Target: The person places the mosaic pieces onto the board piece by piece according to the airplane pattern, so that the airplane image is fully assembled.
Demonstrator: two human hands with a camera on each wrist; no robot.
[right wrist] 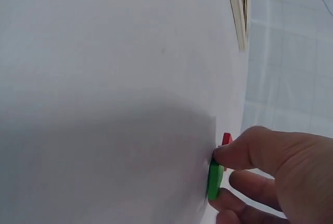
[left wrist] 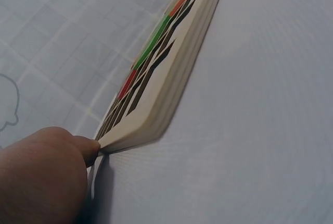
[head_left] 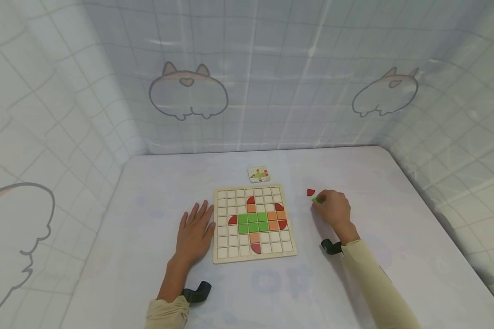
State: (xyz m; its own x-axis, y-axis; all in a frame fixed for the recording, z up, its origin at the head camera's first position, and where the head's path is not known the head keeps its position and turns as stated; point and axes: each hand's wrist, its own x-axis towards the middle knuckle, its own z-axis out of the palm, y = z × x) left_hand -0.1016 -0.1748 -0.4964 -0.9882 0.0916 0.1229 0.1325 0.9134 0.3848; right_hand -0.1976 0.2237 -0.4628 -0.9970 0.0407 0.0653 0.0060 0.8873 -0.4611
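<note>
My right hand (head_left: 334,211) pinches a small green tile (right wrist: 214,179) between thumb and fingers, low over the table to the right of the board. Just beyond it lies a red quarter-round tile (head_left: 310,192). The wooden grid board (head_left: 255,260) carries green squares in the middle, with orange squares and red quarter-round tiles around them. Fingers spread, my left hand (head_left: 193,235) rests on the table, its thumb touching the board's left edge. The thumb (left wrist: 49,174) also shows at the board's corner in the left wrist view.
A small pattern card (head_left: 258,174) lies behind the board, showing a similar coloured figure. The white table (head_left: 247,297) is bounded by tile-patterned curtains (head_left: 271,123) at the back and both sides. Dark bands (head_left: 197,292) sit on both wrists.
</note>
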